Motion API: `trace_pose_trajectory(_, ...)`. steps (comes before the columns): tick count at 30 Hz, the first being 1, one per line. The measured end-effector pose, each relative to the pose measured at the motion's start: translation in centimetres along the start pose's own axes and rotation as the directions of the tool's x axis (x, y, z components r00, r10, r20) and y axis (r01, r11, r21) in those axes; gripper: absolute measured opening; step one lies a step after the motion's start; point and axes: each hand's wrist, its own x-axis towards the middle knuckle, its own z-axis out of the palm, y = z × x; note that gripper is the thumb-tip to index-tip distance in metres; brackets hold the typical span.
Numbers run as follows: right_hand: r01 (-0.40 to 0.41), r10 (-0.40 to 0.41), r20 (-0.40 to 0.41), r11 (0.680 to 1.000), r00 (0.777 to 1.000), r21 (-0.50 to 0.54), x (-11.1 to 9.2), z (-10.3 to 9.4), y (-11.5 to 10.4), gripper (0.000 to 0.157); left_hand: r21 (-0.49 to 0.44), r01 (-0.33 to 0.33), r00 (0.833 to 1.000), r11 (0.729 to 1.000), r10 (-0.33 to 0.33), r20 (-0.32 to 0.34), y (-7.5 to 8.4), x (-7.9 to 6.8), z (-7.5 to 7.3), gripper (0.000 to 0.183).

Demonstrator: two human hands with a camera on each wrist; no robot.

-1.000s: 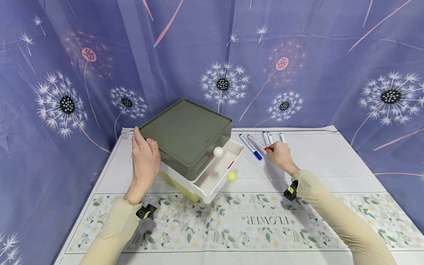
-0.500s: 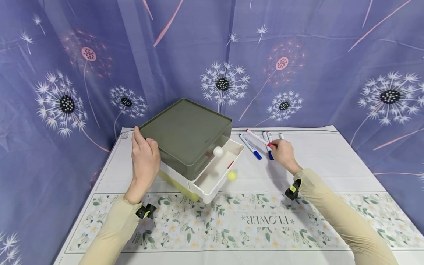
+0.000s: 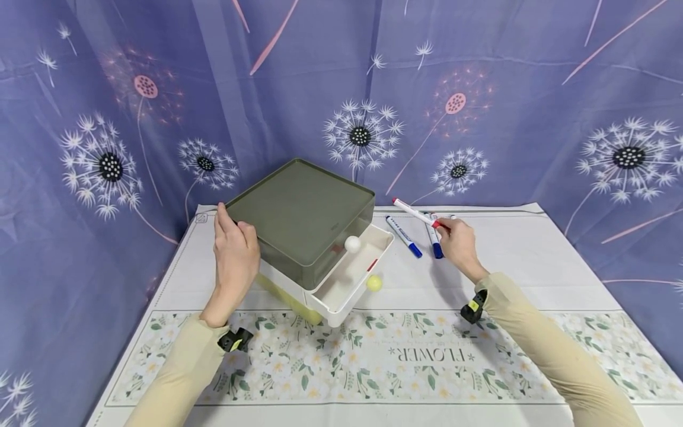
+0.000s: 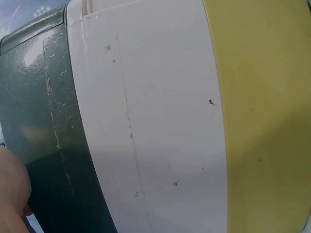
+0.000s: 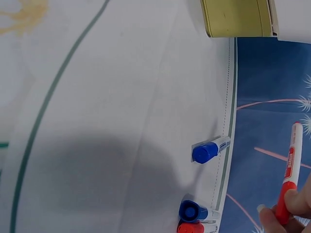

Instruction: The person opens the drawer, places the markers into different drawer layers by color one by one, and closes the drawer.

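Thumb and fingers of the right hand (image 3: 459, 242) pinch a red marker (image 3: 414, 212) by its capped end, holding it tilted above the table (image 3: 512, 255). Just beside and below lie two blue markers (image 3: 404, 236). Farther left, a box (image 3: 301, 207) stands with its white drawer (image 3: 347, 277) partly out; the left hand (image 3: 236, 255) rests against its side, fingers extended.

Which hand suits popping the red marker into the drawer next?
Probably the right hand: it holds the red marker on the side of the open drawer; the left hand rests against the opposite side of the box.
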Motion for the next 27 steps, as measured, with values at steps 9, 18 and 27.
trace_pose_trajectory(9, 0.074, -0.069, -0.063, 0.995, 0.996, 0.068, -0.2, -0.3, -0.7, 0.023, 0.025, -0.003, 1.000, 1.000, 0.004, -0.030, 0.2, -0.1, 0.1, 0.057)
trace_pose_trajectory(18, 0.102, -0.094, -0.087, 0.991, 0.992, 0.090, -0.3, -0.6, -1.0, 0.025, 0.034, -0.016, 0.999, 0.999, 0.018, -0.051, -0.1, -0.1, 0.1, 0.057)
trace_pose_trajectory(27, 0.129, -0.119, -0.092, 0.986, 0.989, 0.110, -0.6, -0.7, -1.4, 0.024, 0.017, -0.031, 0.999, 0.999, 0.032, -0.041, -0.1, 0.0, 0.2, 0.057)
